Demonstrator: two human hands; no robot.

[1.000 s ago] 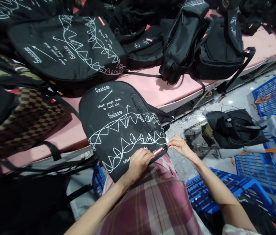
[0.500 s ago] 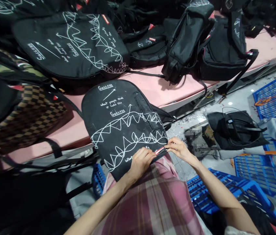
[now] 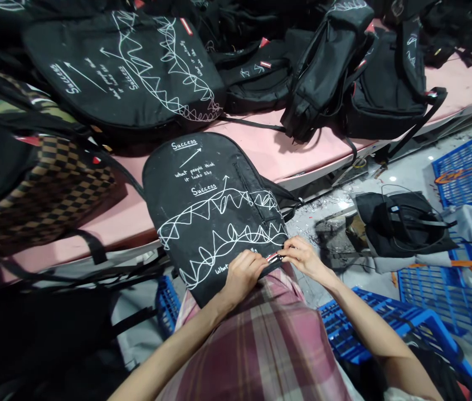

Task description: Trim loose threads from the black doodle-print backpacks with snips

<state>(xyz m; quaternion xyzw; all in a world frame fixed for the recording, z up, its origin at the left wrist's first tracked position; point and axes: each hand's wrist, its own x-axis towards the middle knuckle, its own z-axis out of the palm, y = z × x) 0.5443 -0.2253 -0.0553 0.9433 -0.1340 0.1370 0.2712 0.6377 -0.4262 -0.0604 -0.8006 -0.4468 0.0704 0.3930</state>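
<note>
A black backpack (image 3: 202, 211) printed with white scribbles and the word "Success" lies front up, partly on the pink bench and partly against the plaid clothing. My left hand (image 3: 244, 275) is closed at its near edge, fingers bunched beside a small red-and-white label (image 3: 271, 258). On the label's other side, my right hand (image 3: 302, 257) is pinched closed. A small dark thing shows between its fingertips and reaches onto the label; its kind is too small to make out. The fingertips of both hands are a short gap apart.
On the pink bench (image 3: 256, 150) stand several more black bags, including a large printed backpack (image 3: 93, 61), and a checkered bag (image 3: 68, 172) at left. Blue crates (image 3: 369, 317) are on the floor at right, with a black bag piece (image 3: 403, 223) and scraps nearby.
My right hand has shifted slightly left, bringing the small dark thing over the label. My left hand keeps its place on the backpack. The view has moved a little.
</note>
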